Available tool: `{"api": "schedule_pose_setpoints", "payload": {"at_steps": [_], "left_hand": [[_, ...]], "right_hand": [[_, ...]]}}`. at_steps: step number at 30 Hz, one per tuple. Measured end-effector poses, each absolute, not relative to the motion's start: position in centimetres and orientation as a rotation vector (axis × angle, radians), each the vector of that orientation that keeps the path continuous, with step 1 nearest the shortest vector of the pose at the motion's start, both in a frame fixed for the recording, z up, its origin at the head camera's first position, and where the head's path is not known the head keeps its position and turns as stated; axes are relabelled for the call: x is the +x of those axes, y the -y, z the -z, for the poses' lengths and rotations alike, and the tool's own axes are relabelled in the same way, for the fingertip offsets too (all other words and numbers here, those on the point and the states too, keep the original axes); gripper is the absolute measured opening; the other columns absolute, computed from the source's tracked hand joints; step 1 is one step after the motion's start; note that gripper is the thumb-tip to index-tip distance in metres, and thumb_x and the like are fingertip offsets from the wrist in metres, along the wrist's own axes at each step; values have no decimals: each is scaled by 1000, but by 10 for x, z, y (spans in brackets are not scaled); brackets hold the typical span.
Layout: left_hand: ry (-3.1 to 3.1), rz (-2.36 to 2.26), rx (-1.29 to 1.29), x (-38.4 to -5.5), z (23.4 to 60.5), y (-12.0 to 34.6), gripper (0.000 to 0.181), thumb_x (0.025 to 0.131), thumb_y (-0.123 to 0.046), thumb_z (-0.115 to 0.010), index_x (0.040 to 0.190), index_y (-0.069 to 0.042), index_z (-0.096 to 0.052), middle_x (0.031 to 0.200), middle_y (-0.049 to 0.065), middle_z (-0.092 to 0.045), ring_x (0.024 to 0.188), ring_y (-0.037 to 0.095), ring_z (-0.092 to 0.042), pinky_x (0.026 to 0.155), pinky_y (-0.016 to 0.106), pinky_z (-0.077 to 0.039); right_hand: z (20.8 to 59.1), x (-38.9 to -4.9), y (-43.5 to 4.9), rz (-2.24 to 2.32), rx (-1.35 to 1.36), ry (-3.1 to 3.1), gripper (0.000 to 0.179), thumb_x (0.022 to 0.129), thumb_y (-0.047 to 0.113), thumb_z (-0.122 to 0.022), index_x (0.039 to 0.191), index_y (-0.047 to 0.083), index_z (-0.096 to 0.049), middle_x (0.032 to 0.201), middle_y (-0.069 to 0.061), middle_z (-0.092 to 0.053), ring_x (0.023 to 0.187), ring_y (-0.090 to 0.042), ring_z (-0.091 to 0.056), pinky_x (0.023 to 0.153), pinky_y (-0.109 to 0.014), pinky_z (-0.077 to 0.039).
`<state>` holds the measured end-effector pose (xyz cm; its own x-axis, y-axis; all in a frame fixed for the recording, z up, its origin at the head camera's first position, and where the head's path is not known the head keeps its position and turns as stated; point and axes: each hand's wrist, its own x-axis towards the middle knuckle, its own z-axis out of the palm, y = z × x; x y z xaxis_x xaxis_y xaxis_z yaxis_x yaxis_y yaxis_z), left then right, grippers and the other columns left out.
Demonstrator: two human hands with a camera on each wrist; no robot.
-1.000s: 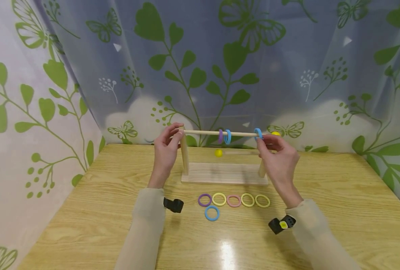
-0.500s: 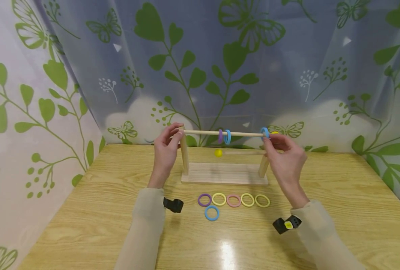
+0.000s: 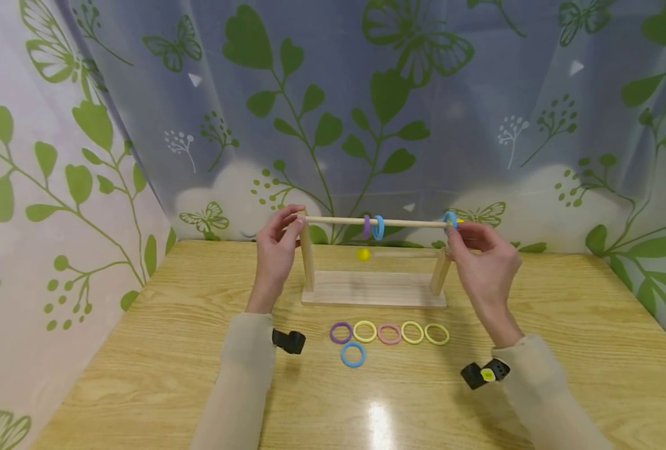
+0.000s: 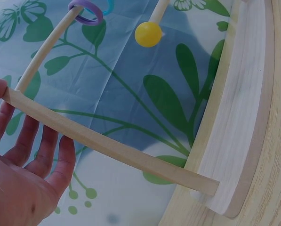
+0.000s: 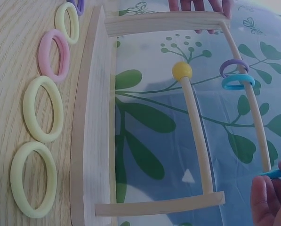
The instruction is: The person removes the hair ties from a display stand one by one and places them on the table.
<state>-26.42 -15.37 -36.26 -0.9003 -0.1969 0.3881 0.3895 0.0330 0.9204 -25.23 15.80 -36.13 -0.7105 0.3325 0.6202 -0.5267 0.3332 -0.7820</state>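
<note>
While the left hand [image 3: 277, 244] holds steady at the top of the left post [image 4: 112, 140], thumb on one side and fingers behind, here goes the right hand [image 3: 487, 259], pinching a blue ring [image 5: 275, 174] and drawing it rightward along the upper rod [image 3: 333, 220]! It's now right by that rod's far end, just beside a yellow ball [image 3: 460, 220], well apart from the purple ring [image 3: 367, 232] and second blue ring [image 3: 381, 228], which hang mid-rod. Whether it still encircles the rod, the fingers hide. That looks like the slide nearly done, the end ball the tricky bit. Six loose rings [image 3: 389, 343] lie unmoved on the bench [image 3: 142, 350].
</note>
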Motion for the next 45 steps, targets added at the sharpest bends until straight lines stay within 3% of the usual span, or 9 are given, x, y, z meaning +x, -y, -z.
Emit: {"api": "schedule_pose_setpoints", "payload": {"at_steps": [14, 22, 27, 34, 45], "left_hand": [[1907, 1936, -186, -264, 362, 154, 28, 104, -17, -60, 128, -6, -67, 122, 16, -68, 110, 42, -64, 82, 25, -59], [1898, 1936, -175, -265, 364, 154, 27, 103, -17, -60, 127, -6, -67, 119, 14, -68, 107, 37, -66, 82, 25, -60], [1898, 1943, -174, -265, 363, 154, 28, 103, -17, -60, 128, -7, -67, 120, 14, -68, 103, 29, -66, 82, 27, -59], [1892, 1952, -169, -264, 363, 154, 28, 103, -18, -61, 128, -8, -67, 119, 13, -68, 103, 26, -66, 81, 24, -59], [1904, 1951, -171, -265, 364, 155, 27, 103, -19, -61, 128, -10, -68, 123, 15, -68, 97, 10, -67, 83, 27, -58]], "right_hand": [[362, -251, -164, -1413, 136, 1870, 13, 89, 10, -78, 98, 1, -79, 78, 24, -67, 67, 7, -65, 56, -10, -53], [365, -250, -167, -1402, 130, 1895, 13, 90, 9, -76, 100, 1, -78, 88, -8, -77, 70, 7, -66, 58, -10, -54], [369, -251, -170, -1381, 116, 1893, 13, 90, 7, -76, 100, -1, -78, 89, -16, -77, 69, 8, -65, 57, -9, -53], [369, -248, -173, -1354, 106, 1917, 16, 91, 13, -76, 101, 1, -78, 90, -10, -78, 71, 8, -66, 59, -10, -54], [371, -246, -182, -1325, 69, 1925, 18, 91, 12, -76, 102, -1, -77, 92, -13, -78, 72, 8, -66, 59, -10, -54]]}}
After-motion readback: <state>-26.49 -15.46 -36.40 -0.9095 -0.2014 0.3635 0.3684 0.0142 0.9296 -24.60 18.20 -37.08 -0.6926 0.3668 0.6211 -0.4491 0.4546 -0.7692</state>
